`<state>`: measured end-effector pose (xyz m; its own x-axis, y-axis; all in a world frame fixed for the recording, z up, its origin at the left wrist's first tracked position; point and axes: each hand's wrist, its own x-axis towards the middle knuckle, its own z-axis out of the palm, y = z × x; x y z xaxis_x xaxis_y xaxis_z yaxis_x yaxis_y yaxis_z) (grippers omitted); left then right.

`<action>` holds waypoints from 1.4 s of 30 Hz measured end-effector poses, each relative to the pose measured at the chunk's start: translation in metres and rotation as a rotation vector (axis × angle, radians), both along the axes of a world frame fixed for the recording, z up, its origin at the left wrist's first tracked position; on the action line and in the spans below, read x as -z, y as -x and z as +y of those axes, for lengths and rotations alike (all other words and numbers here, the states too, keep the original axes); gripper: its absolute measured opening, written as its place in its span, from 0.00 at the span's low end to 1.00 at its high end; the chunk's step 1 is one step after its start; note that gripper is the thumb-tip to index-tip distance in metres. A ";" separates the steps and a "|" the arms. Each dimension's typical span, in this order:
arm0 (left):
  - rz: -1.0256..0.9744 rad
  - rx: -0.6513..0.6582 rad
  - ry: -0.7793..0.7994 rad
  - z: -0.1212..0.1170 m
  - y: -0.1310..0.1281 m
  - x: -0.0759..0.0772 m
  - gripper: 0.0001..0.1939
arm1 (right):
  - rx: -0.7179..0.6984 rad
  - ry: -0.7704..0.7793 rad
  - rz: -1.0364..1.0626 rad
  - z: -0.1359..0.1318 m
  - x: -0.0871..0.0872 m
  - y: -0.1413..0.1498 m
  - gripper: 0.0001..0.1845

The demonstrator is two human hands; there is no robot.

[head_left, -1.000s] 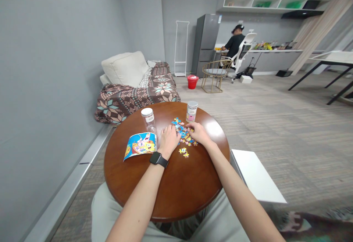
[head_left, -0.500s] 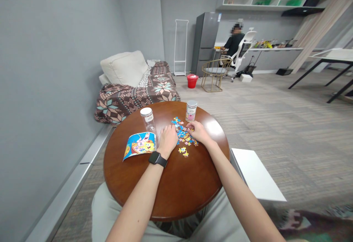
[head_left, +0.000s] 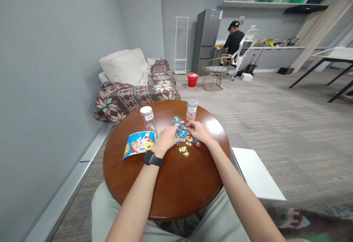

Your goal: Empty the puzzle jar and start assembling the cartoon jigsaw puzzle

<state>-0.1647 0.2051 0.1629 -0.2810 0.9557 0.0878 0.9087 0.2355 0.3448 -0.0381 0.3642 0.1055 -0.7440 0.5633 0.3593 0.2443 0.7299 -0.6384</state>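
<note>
1. Round bench: smooth, glossy wood with a bright sheen.
2. Jigsaw pieces: printed card, by their look.
3. Picture sheet: smooth paper.
4. White-lidded jar: clear, shiny plastic, seemingly.
5. Smartwatch: glossy face, matt strap.
6. Sofa throw: matt cloth.

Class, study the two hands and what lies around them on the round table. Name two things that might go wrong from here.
1. The right hand works just in front of the silver-lidded jar, so a forward swing might knock it over.
2. The left hand is close beside the picture sheet; drawing back could shift it.
</note>
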 end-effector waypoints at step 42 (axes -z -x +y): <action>0.070 0.389 -0.033 0.009 -0.006 0.010 0.07 | -0.005 -0.029 0.027 -0.001 -0.003 0.000 0.12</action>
<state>-0.1591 0.2136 0.1532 0.1091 0.9860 0.1265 0.9493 -0.1410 0.2809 -0.0383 0.3634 0.1084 -0.7367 0.5483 0.3958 0.2232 0.7496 -0.6231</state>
